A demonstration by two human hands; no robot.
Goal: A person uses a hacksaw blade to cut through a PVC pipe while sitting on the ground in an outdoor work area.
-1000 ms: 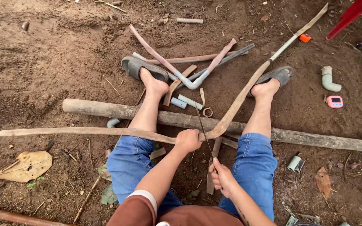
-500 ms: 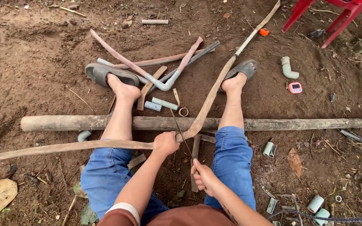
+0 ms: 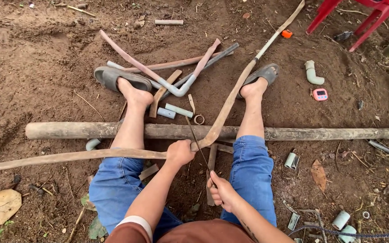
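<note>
In the head view, a person sits on bare brown dirt ground (image 3: 37, 67), legs stretched over a long round log (image 3: 320, 133) that lies across the scene. The left hand (image 3: 179, 153) is clenched around a long bent bamboo strip (image 3: 225, 112), which runs from the far left edge, bends at the hand and rises towards the upper right. The right hand (image 3: 223, 191) grips the handle of a thin dark blade (image 3: 197, 141), whose tip meets the strip just beside the left hand. The soil is littered: bent pale pipes (image 3: 176, 85) between the sandalled feet, short pipe offcuts (image 3: 172, 111), a grey pipe elbow (image 3: 312, 73), a small pink timer (image 3: 320, 94), dry leaves. Red chair legs (image 3: 365, 18) stand at the upper right.
</note>
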